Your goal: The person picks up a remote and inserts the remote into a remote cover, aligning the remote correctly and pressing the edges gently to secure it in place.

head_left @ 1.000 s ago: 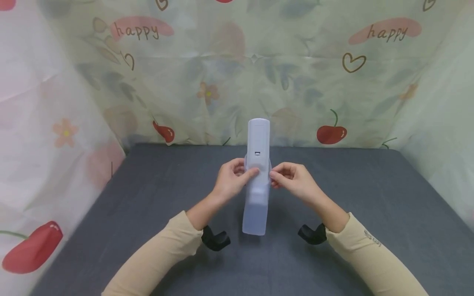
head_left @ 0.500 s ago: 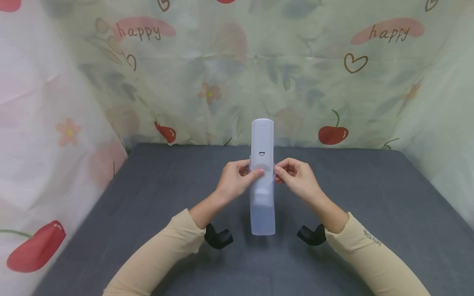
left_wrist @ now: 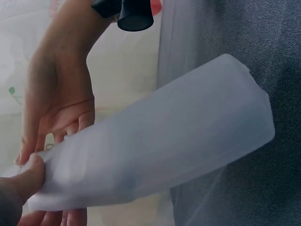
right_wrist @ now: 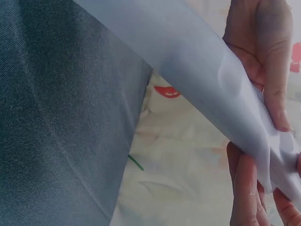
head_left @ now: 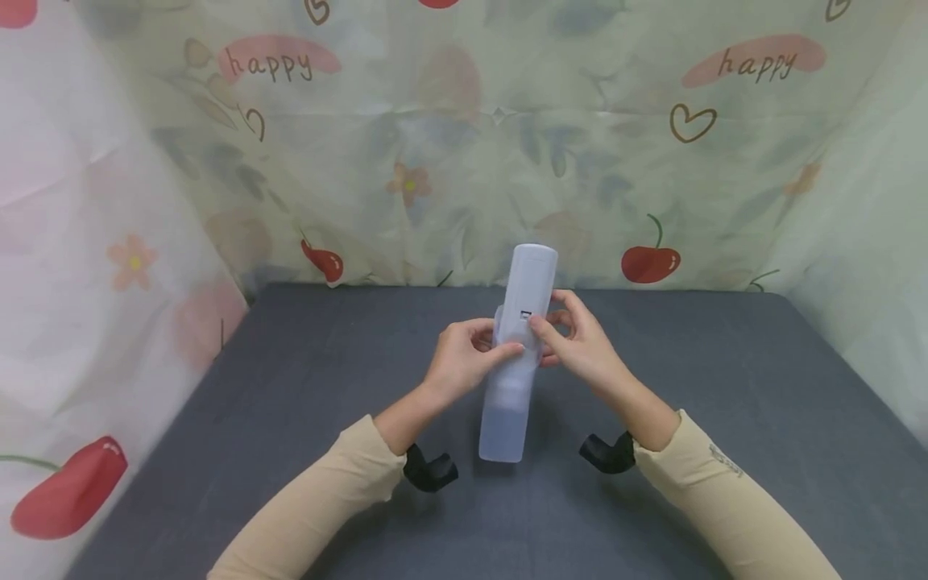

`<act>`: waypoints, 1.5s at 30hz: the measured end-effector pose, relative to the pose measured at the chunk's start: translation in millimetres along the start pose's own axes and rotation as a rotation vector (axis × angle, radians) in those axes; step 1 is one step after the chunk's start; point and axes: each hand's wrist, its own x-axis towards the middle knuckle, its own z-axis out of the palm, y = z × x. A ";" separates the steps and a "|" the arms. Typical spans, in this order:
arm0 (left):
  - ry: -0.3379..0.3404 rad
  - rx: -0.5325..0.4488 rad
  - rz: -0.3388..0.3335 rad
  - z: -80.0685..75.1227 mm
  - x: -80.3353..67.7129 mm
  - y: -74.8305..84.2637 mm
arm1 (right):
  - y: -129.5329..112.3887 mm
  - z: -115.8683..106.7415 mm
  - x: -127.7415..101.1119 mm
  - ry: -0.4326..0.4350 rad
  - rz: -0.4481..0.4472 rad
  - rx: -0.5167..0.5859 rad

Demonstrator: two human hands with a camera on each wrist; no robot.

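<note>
Holding one long white device [head_left: 511, 379], tilted, over one dark table [head_left: 290, 387], with left hand [head_left: 464, 356] and right hand [head_left: 583, 338], two in all. Pinching it from both sides, with two thumbs [head_left: 505, 353] on its near face. Wearing two black wrist pieces [head_left: 429, 470]. Impossible to tell contents of one translucent lower end [head_left: 503, 435].

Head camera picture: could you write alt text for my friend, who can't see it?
A human left grip and right grip hold a slightly leaning, long pale object, translucent at its lower end, over a dark table. Behind is a patterned cloth reading "happy".
</note>
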 end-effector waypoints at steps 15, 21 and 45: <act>0.016 -0.357 -0.215 -3.6 3.5 -9.1 | 3.1 -5.0 3.6 -0.022 0.000 -0.006; 0.059 -0.376 -0.222 -0.6 2.9 -4.8 | 1.5 -7.4 4.6 -0.072 -0.017 -0.035; -0.016 -0.180 -0.126 -5.2 5.1 -0.1 | 7.1 -1.6 -1.9 -0.057 -0.041 -0.021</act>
